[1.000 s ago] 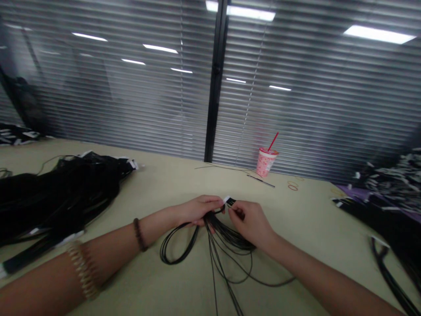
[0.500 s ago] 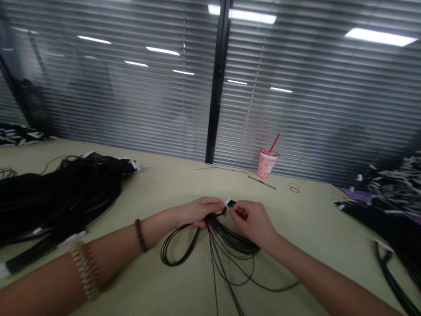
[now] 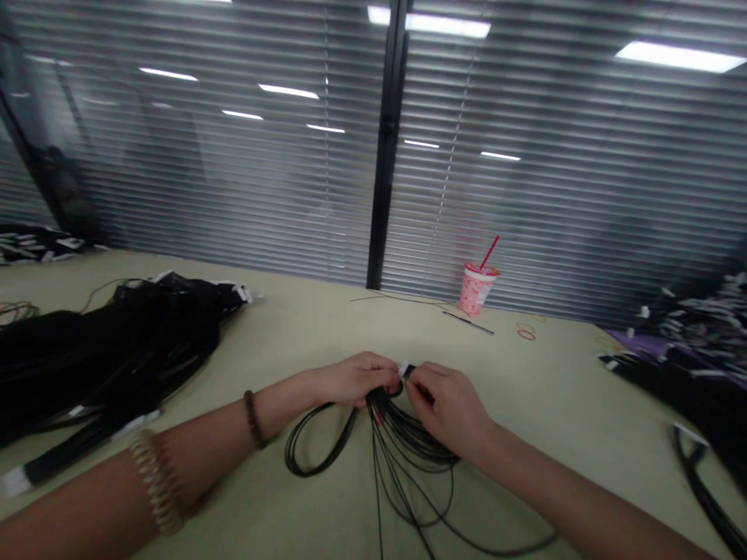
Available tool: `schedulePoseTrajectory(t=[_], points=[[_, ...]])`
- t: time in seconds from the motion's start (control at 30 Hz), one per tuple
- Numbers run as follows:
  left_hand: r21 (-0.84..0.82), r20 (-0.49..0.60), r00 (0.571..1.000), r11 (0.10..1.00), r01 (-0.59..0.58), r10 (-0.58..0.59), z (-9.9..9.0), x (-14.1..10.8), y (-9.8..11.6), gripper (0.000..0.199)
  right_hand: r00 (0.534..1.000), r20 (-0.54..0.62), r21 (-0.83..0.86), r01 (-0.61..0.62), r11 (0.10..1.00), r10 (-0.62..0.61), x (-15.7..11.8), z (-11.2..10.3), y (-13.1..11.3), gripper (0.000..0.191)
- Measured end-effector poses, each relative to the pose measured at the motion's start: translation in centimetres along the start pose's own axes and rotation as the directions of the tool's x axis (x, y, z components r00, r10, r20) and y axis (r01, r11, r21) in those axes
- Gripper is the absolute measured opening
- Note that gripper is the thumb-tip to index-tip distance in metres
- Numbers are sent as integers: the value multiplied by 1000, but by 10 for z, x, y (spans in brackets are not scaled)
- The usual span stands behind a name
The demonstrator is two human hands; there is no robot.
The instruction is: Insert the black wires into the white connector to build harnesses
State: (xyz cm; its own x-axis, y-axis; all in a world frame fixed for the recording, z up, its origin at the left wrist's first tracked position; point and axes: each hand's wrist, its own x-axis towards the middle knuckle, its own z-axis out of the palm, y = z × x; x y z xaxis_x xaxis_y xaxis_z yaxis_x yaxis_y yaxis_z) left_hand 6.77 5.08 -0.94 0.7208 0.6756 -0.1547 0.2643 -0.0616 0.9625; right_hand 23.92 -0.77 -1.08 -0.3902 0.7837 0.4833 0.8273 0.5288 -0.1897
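Observation:
A looped bundle of thin black cables is gathered in my left hand, whose fingers are closed round its upper part. Its loops hang to both sides, and several loose strands trail down toward me. At the top of the bundle shows a white connector with short black wires behind it. My right hand pinches those wires just beside the connector, thumb and forefinger together. The exact grip of the fingertips is partly hidden.
A big heap of black cables lies at left, with more black cables at right. Farther back stand a pink cup with a red straw, a thin pen-like tool and rubber bands. Window blinds rise behind the table.
The white connector has turned slightly between my hands, and my right fingers have shifted a little along the wires. Both hands stay on the bundle.

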Motion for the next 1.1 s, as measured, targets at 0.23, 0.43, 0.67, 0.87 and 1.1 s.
schedulePoseTrajectory(t=[0.23,0.43,0.67,0.87,1.1], points=[[6,-71,997,1000,-18,19,5,2,1,17,999,33,-39,-39,998,40,6,-2,6,15],[-78,-159,987,996,-45,32,5,5,3,19,989,14,-208,-142,968,148,14,-12,38,10],[-29,-74,997,999,-15,13,5,1,7,23,957,126,90,-274,958,262,14,-2,83,27],[-97,23,1000,995,12,-10,3,3,7,27,937,21,130,-348,929,348,13,1,91,35],[-291,-29,997,955,64,-76,-1,1,8,40,938,-187,306,-227,925,292,18,-12,81,42]])
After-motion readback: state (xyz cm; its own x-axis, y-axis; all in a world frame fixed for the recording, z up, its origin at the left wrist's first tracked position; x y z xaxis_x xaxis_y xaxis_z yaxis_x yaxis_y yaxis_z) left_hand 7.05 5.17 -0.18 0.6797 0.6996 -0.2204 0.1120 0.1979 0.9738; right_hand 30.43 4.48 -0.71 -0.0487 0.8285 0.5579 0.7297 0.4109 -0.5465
